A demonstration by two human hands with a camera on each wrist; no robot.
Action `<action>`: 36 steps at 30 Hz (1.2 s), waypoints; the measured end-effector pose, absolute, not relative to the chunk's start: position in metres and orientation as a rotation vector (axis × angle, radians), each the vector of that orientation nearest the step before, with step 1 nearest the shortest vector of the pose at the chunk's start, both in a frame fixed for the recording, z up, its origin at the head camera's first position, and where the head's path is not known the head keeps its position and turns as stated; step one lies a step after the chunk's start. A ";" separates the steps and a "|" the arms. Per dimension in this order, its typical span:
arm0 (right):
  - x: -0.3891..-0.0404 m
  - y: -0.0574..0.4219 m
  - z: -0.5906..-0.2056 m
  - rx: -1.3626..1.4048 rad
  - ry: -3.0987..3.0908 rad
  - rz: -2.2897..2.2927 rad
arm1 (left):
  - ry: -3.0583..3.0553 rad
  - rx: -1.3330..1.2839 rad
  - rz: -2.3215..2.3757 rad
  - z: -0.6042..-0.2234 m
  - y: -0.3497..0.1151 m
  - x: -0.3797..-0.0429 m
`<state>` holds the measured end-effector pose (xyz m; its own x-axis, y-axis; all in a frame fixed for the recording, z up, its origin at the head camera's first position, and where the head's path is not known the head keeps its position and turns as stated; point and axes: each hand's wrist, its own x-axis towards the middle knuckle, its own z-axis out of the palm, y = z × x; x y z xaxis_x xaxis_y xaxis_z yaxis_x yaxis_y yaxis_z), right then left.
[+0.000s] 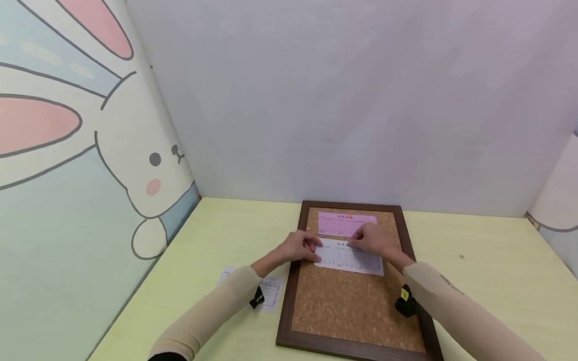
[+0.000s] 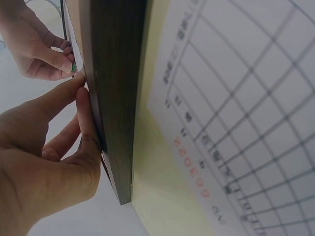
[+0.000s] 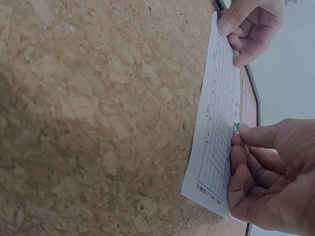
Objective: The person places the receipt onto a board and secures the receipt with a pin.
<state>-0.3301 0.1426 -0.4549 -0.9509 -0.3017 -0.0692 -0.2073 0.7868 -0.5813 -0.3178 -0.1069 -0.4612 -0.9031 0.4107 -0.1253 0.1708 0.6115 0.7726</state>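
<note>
A white printed form [image 1: 349, 257] lies on the framed corkboard [image 1: 356, 306], just below a pink form [image 1: 338, 224]. My left hand [image 1: 301, 246] presses the white form's left edge, with thumb and forefinger spread near its two corners. At the form's top edge my right hand [image 1: 376, 241] pinches a small green push pin [image 3: 238, 126] between thumb and forefinger. The pin's point is hidden, so I cannot tell whether it has gone into the cork. In the right wrist view the form's near right corner [image 3: 189, 191] shows no finger on it.
More white printed sheets [image 1: 271, 292] lie on the pale yellow table [image 1: 491, 292], left of the board and partly under my left forearm. A small orange spot [image 1: 350, 216] shows at the pink form's top. A grey wall [image 1: 349, 96] rises behind the table.
</note>
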 end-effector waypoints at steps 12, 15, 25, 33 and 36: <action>-0.327 0.138 -0.454 -0.385 2.847 -0.873 | 2.558 0.474 1.161 -0.460 -0.106 -0.318; -0.326 0.138 -0.453 -0.357 2.825 -0.896 | 2.562 0.470 1.155 -0.460 -0.106 -0.317; -0.330 0.138 -0.453 -0.326 2.790 -0.940 | 2.565 0.474 1.141 -0.458 -0.106 -0.316; -0.331 0.138 -0.453 -0.308 2.793 -0.905 | 2.568 0.490 1.140 -0.458 -0.106 -0.317; -0.330 0.136 -0.451 -0.311 2.811 -0.867 | 2.567 0.499 1.138 -0.458 -0.107 -0.317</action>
